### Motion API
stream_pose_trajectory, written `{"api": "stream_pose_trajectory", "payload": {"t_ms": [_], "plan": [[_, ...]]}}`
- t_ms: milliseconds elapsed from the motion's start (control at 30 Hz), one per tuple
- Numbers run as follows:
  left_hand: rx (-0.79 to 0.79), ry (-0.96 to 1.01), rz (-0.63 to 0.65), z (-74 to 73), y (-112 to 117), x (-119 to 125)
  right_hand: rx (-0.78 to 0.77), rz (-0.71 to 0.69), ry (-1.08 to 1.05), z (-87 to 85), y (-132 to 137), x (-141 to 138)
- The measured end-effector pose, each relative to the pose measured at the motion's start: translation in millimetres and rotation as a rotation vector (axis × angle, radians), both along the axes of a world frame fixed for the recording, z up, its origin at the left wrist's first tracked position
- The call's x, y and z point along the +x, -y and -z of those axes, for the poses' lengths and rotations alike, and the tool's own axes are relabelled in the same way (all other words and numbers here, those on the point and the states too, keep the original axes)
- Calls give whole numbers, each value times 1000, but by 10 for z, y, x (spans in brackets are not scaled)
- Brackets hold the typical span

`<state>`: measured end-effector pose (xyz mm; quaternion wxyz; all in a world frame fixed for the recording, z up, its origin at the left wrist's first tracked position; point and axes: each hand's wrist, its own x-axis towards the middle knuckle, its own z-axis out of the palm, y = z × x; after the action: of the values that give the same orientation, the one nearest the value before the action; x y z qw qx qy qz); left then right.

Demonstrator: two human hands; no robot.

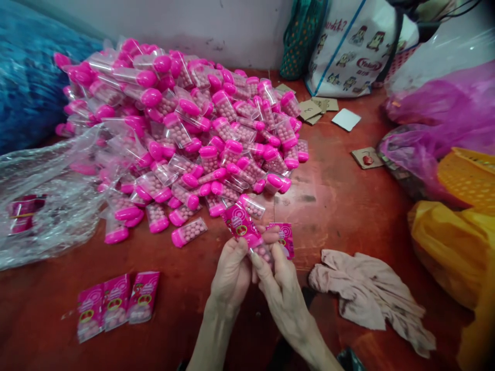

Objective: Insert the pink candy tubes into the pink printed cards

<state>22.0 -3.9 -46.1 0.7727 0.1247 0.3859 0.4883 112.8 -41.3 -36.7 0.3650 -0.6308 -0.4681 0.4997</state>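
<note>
Candy pack (262, 252) is btwn both hands, over the red table (181, 304), on the nr side of the heap of pink-capped tubes (193, 134). Looks: clear body w/ round pink balls, plus magenta printed sleeve (242, 225) w/ pale swirls & a yellowish oval. Long axis slants — sleeve end up-left twd the heap, clear end low-right by the thumbs. L hand (232, 270) pinches it, thumb nr the sleeve's lower edge; R hand (281, 281) grips the clear part, thumb laid along it. Fingers hide much of the body — can't see its lower end. 2nd printed sleeve (285, 239) is partly hidden behind R fingers; can't tell if held or on table. Forearms cut off at bottom edge.
</note>
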Motion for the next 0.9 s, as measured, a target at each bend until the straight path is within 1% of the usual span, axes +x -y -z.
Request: {"api": "stream_pose_trajectory", "payload": {"t_ms": [100,233,300,400,467,533,600,667,733,800,833,900], "plan": [[9,-52,15,-16,17,53,-31,38,-146,19,-17,-9],[-10,-157,-2,-25,51,129,-9,145,-216,46,-9,-48],[-14,-161,-22,-21,62,130,-38,166,-288,47,-16,-52],[-3,-125,-5,-21,67,105,-161,95,-510,34,-39,-46],[-11,-147,-12,-37,73,102,-216,67,-616,22,-46,-53],[-19,-223,-40,-67,86,122,-178,117,-568,11,-40,-75],[-26,-273,-51,-97,102,153,-87,189,-418,2,-25,-103],[-39,-270,-58,-115,116,174,-19,208,-306,-5,-15,-122],[-41,-242,-57,-116,120,171,9,200,-268,-8,-21,-121],[-17,-207,-35,-100,109,146,-24,185,-326,-6,-44,-99],[0,-183,-29,-89,97,129,-69,176,-398,-2,-58,-85],[34,-125,-59,-65,66,94,-168,141,-578,12,-83,-58]]}}
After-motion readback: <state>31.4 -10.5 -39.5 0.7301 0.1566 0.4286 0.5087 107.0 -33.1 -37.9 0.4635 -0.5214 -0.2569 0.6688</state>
